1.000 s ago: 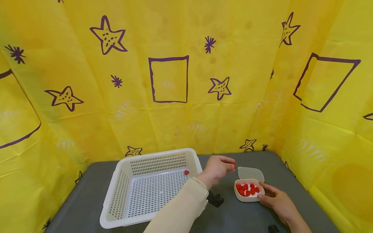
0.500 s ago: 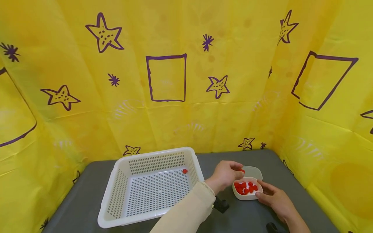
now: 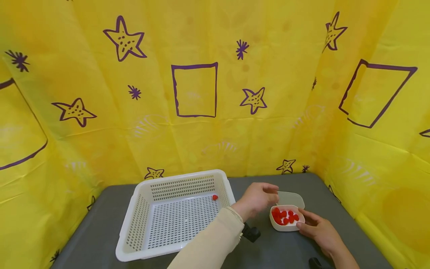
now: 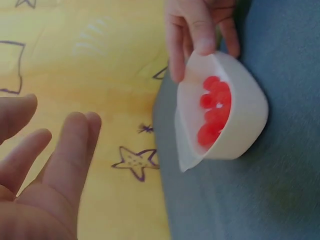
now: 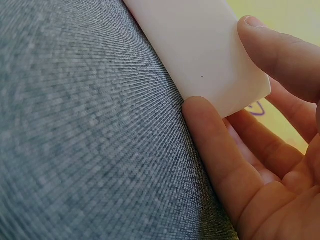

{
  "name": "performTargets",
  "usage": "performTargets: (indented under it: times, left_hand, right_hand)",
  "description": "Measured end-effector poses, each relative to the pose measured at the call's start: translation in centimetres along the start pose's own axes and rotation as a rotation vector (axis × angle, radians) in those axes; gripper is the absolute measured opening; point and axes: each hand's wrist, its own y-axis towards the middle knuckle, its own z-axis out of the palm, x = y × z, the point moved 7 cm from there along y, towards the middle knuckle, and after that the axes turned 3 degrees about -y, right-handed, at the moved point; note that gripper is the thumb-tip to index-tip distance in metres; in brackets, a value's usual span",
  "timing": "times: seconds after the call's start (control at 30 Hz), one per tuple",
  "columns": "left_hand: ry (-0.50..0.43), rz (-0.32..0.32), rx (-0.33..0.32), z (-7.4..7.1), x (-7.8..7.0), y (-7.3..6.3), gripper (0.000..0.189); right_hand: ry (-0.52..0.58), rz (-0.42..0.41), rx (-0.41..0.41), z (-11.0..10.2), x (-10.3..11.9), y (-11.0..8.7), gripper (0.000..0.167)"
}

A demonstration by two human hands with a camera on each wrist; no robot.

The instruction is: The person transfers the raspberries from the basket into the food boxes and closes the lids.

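Observation:
A small cream box (image 3: pixel 281 226) holds several small red berry-like pieces (image 3: pixel 283 214) on the dark table. At its right end my right hand (image 3: pixel 320 233) grips the wall; in the right wrist view, the thumb and a finger of the right hand (image 5: pixel 272 195) sit on the pale box (image 5: pixel 210 60). My left hand (image 3: pixel 256 198) hovers just left of and behind the box. Seen from the left wrist, the left hand (image 4: pixel 52 185) has its fingers spread, with nothing between them. A translucent lid (image 3: pixel 291 199) lies right behind the box.
A large white slotted basket (image 3: pixel 131 254) stands left of the hands, with a single red piece (image 3: pixel 215 197) near its back right corner. Black wrist gear (image 3: pixel 251 233) shows under the left wrist. A yellow patterned curtain (image 3: pixel 215 149) borders the grey table (image 3: pixel 262 254).
Half a second ago my left hand carried a red piece over the box; now it has let go and drawn back slightly left. My right hand keeps its hold on the box.

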Motion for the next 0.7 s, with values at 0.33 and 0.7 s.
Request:
performTargets:
  times: [0.33,0.7]
  left_hand:
    - [-0.314,0.186,0.227,-9.8,-2.6,0.4,0.058]
    - [0.098,-0.11,-0.008,-17.9,7.4,1.0,0.036]
  right_hand:
    - [-0.02,0.005,-0.007,-0.2,0.0,0.0,0.072]
    - [-0.004,0.012,0.001,0.0,-0.2,-0.1,0.072]
